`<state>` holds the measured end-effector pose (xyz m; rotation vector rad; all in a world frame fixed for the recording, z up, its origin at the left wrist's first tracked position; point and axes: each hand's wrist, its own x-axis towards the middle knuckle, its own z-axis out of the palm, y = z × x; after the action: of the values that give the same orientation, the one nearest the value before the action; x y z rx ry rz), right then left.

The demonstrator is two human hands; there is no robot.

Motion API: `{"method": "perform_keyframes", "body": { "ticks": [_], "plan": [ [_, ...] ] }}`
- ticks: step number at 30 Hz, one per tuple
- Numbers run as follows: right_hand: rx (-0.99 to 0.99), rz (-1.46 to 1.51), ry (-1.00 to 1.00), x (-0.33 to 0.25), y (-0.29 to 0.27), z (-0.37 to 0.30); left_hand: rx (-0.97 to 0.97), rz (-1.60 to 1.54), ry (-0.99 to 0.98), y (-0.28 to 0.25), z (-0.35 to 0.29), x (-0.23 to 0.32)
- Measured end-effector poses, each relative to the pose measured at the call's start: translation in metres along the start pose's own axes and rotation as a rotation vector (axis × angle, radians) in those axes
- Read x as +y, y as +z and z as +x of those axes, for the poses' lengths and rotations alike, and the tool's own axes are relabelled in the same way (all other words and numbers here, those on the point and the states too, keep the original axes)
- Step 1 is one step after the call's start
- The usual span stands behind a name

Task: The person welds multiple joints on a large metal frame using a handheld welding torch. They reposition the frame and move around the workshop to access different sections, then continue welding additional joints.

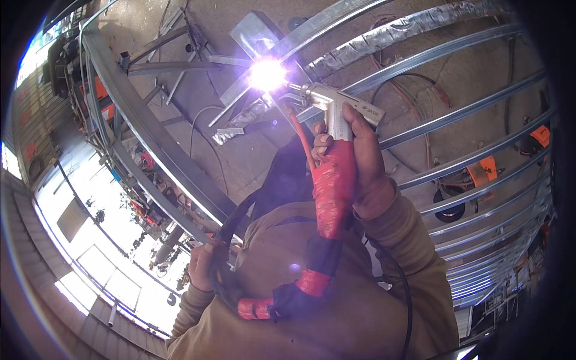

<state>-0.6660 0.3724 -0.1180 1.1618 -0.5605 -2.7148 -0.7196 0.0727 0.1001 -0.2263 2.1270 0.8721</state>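
My right hand (367, 159) is wrapped round the handle of a silver welding gun (339, 123), with the thumb along its upper side. Red tape (333, 192) covers the lower grip, and a thin orange hose runs beside it toward the nozzle. A glaring white-violet arc (267, 75) burns at the gun's tip, hiding the joint between the metal tubes. Next to the glare lies a square steel tube (255, 33). From the grip, a taped cable (255, 308) loops across my front to my left hand (202, 266), which is closed round its black part.
Long galvanized bars (432, 123) run in parallel on the right. A thick steel beam (144, 135) slants along the left. Metal offcuts (157, 67) lie on the concrete floor (204, 135). Orange clamps or tools (482, 171) and loose cables (414, 102) show beyond the bars.
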Motion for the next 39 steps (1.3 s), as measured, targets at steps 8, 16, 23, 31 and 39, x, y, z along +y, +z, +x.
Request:
{"method": "perform_keyframes", "body": {
  "ticks": [8, 16, 23, 31, 39],
  "plan": [
    [-0.029, -0.012, -0.010, 0.001, 0.000, -0.002, -0.088, -0.075, -0.069, -0.006, 0.000, -0.001],
    [-0.057, -0.022, 0.005, 0.001, 0.004, -0.007, -0.156, -0.145, -0.044, -0.011, -0.001, -0.005],
    [-0.043, -0.030, -0.015, 0.004, 0.010, -0.009, -0.108, -0.141, -0.052, -0.009, -0.006, -0.002],
    [-0.035, 0.010, -0.043, 0.006, 0.017, -0.015, -0.136, -0.149, -0.027, -0.013, -0.007, -0.005],
    [-0.070, 0.048, -0.089, 0.007, 0.023, -0.019, -0.142, -0.153, -0.010, -0.013, -0.008, -0.005]
  ]
}}
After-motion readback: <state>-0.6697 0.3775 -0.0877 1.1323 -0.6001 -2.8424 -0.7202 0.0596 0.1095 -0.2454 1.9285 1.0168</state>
